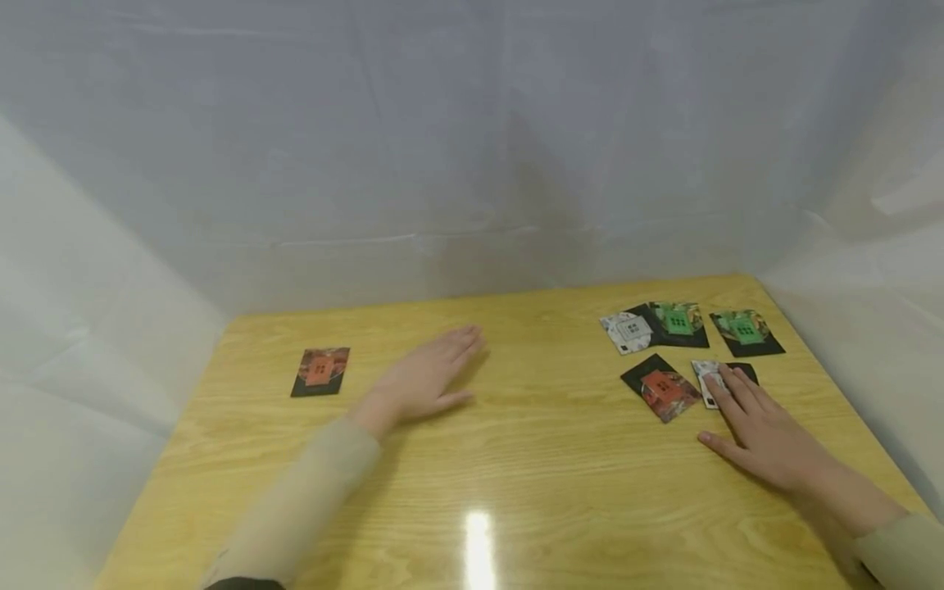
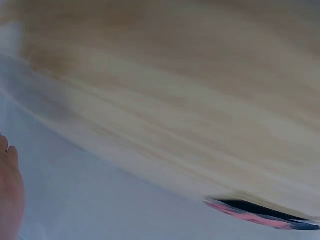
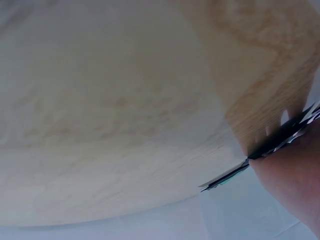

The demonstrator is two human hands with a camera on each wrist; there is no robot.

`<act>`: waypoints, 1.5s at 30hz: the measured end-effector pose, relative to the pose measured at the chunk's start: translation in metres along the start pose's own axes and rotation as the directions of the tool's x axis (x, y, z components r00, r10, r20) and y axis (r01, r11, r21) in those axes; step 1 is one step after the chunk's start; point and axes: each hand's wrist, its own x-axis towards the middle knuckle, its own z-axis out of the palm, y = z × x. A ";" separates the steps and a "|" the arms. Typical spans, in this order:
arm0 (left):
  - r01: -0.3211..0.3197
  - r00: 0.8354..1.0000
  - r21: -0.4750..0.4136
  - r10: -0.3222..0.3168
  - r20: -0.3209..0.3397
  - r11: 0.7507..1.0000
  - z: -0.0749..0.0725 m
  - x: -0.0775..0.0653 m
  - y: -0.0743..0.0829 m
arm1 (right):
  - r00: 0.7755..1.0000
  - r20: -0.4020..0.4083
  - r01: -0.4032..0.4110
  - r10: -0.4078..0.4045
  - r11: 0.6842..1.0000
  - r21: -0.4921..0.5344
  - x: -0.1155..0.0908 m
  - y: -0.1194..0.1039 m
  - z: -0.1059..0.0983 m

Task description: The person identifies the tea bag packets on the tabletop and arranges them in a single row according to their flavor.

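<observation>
My right hand (image 1: 767, 434) lies with its fingers extended on a white-and-black card (image 1: 704, 373), covering part of it. Left of those fingers, a red-and-black card (image 1: 661, 388) lies at a slant. My left hand (image 1: 424, 377) is stretched out low over the middle of the table with nothing in it, its fingers nearly straight. To its left lies another red-and-black card (image 1: 320, 371); a red-and-black card (image 2: 260, 215) also shows edge-on in the left wrist view. In the right wrist view, my right hand (image 3: 292, 175) meets the dark edge of a card (image 3: 285, 137).
The wooden table (image 1: 516, 475) has several cards at its right side. Behind the right hand's card lie a white card (image 1: 628, 329), a green-and-black card (image 1: 677, 322) overlapping it, and a separate green-and-black card (image 1: 747, 330). A pale sheet (image 1: 369, 164) hangs behind the table.
</observation>
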 end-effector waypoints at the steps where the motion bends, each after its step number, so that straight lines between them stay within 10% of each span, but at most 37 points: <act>1: -0.015 1.000 0.002 0.015 0.000 1.000 0.000 0.005 0.002 | 1.000 0.000 0.000 0.000 1.000 0.000 0.000 0.000 0.000; 17: -0.224 0.974 0.091 0.222 0.041 0.970 -0.006 0.079 0.056 | 1.000 -0.009 0.015 -0.015 0.999 -0.031 0.000 0.001 0.000; 45: -0.363 0.930 0.135 0.351 0.107 0.922 -0.013 0.178 0.139 | 1.000 0.018 -0.007 0.007 1.000 -0.016 0.001 -0.001 -0.001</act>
